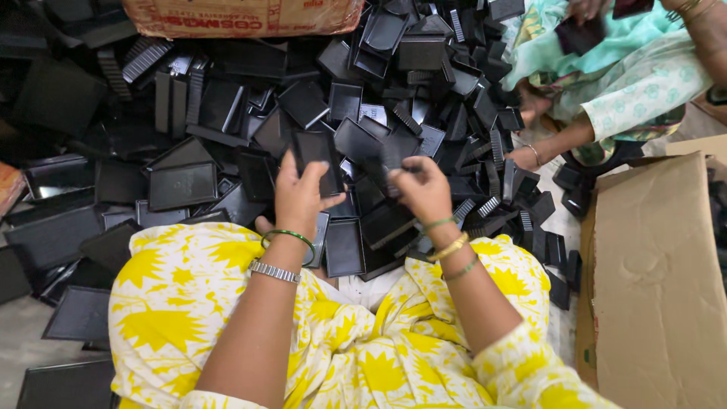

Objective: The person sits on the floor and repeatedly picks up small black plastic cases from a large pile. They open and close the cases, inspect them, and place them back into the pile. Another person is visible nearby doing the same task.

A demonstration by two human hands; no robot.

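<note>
My left hand [297, 195] grips a flat black rectangular plastic tray [317, 155] by its lower edge, holding it upright in front of me. My right hand [421, 189] is closed on a second black plastic piece [379, 155] just to the right, its top edge close to the first tray. Both wrists wear bangles, and my yellow patterned clothing fills the bottom of the view. Beneath my hands lies a big heap of black plastic trays and comb-like ridged pieces [227, 113].
Another person in pale green clothing [636, 76] sits at the upper right, a hand [526, 155] resting on the pile. A brown cardboard box [659, 280] stands at the right. Another printed carton [242, 17] is at the top. Loose trays lie on the grey floor [23, 341] at left.
</note>
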